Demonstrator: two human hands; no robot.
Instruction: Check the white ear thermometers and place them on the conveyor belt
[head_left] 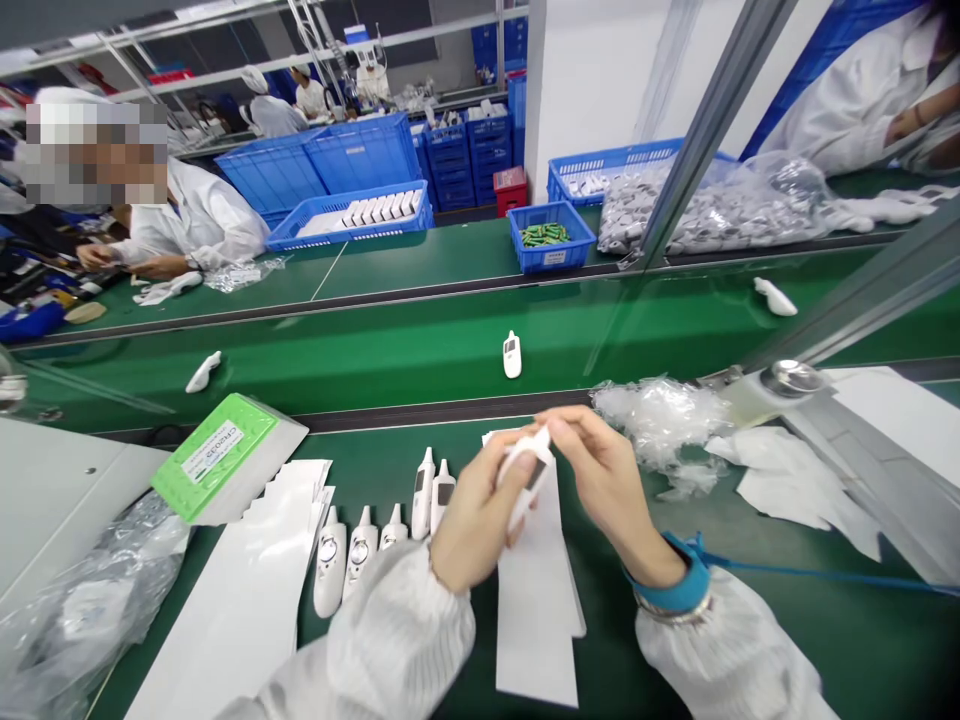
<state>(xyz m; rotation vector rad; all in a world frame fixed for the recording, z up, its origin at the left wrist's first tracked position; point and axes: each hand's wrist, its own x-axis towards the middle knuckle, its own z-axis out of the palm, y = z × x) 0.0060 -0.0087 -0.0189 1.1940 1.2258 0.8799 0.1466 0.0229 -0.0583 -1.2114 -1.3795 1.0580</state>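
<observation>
In my left hand [480, 510] is a white ear thermometer [529, 470], its dark screen facing up and its narrow tip pointing away from me. My right hand [596, 465] has thumb and fingers closed at that tip; whether a small part is pinched there is hidden. White paper sheets [536, 640] lie beneath both hands. To the left of my left hand stand several more ear thermometers [330, 565], some showing round openings, others dark screens. A blue wrist strap [679, 580] with a cord circles my right wrist.
A green battery box [217, 450], a white paper stack [232, 590] and plastic bags [105, 590] lie left. Crumpled clear film [660, 420] and white cloths [802, 485] are right. Beyond, a green belt [405, 345] carries spaced thermometers. A co-worker [202, 215] sits across, far left.
</observation>
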